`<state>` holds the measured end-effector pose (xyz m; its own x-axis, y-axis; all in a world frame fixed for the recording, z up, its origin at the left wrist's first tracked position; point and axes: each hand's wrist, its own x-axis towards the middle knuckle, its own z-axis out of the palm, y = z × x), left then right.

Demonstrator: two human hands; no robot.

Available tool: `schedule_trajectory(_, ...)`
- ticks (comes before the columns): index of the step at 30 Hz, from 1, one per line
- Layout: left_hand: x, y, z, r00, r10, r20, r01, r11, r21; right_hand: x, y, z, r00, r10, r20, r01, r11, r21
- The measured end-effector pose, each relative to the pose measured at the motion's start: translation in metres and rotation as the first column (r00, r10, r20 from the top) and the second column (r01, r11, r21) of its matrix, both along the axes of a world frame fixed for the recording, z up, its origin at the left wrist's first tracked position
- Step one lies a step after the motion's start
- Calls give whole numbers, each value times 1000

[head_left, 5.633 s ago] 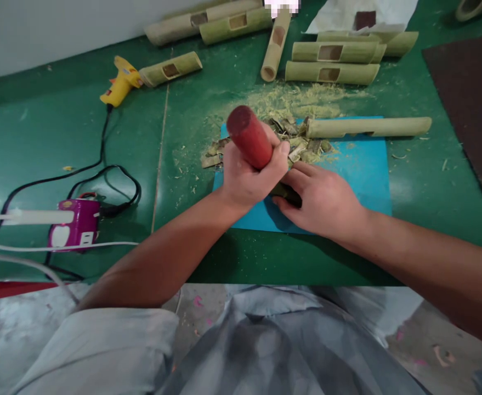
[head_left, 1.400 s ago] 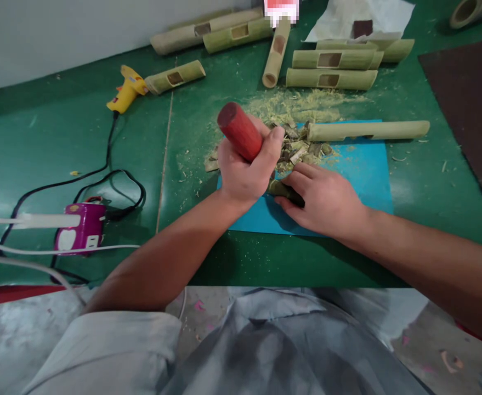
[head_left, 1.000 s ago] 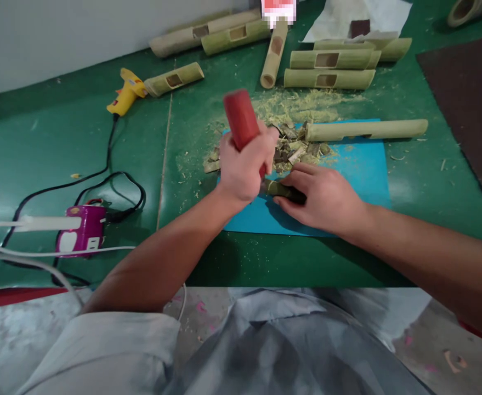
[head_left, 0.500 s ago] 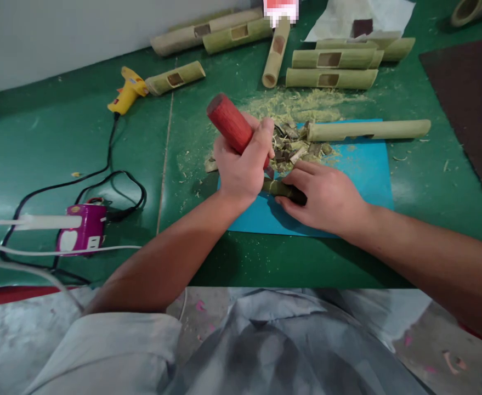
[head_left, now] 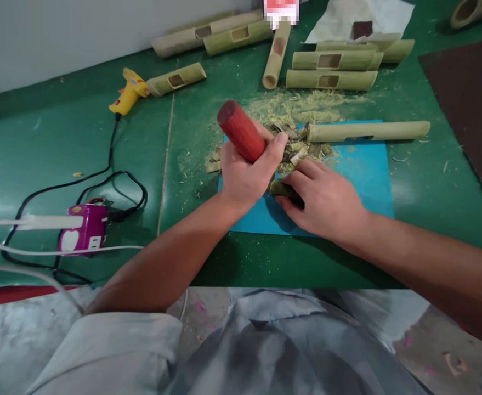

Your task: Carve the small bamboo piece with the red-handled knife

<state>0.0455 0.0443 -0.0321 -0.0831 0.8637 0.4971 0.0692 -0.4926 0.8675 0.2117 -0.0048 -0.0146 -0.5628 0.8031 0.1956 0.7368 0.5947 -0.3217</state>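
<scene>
My left hand (head_left: 244, 178) is wrapped around the thick red wooden handle of a carving knife (head_left: 241, 130); its blade end is hidden behind the fingers. Pinched under the fingers of my right hand (head_left: 329, 200) is a short, dark green bamboo piece (head_left: 281, 189), whose left end reaches my left hand. Both hands work low over a blue mat (head_left: 368, 175). Just behind them lies a heap of bamboo chips and shavings (head_left: 296, 151). A long pale bamboo tube (head_left: 372, 131) with a notch cut in it rests across the mat's far right edge.
Several bamboo tubes with cut windows (head_left: 331, 79) lie along the back of the green table (head_left: 208, 258). At left are a yellow glue gun (head_left: 129, 96), its black cord and a purple power box (head_left: 85, 230). A dark brown sheet (head_left: 471, 104) covers the right side.
My left hand has moved a little right with the knife, and its handle stands slightly lower. The blade that showed earlier is now hidden. My right hand keeps nearly the same place.
</scene>
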Motion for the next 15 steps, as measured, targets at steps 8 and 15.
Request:
schedule_trajectory(8, -2, 0, -8, 992, -72, 104, 77, 996, -48, 6, 9, -12, 989, 106, -104, -104, 994, 20)
schedule_trajectory(15, -3, 6, -7, 981, -18, 195, 27, 999, -43, 5, 11, -12, 994, 59, -95, -59, 998, 2)
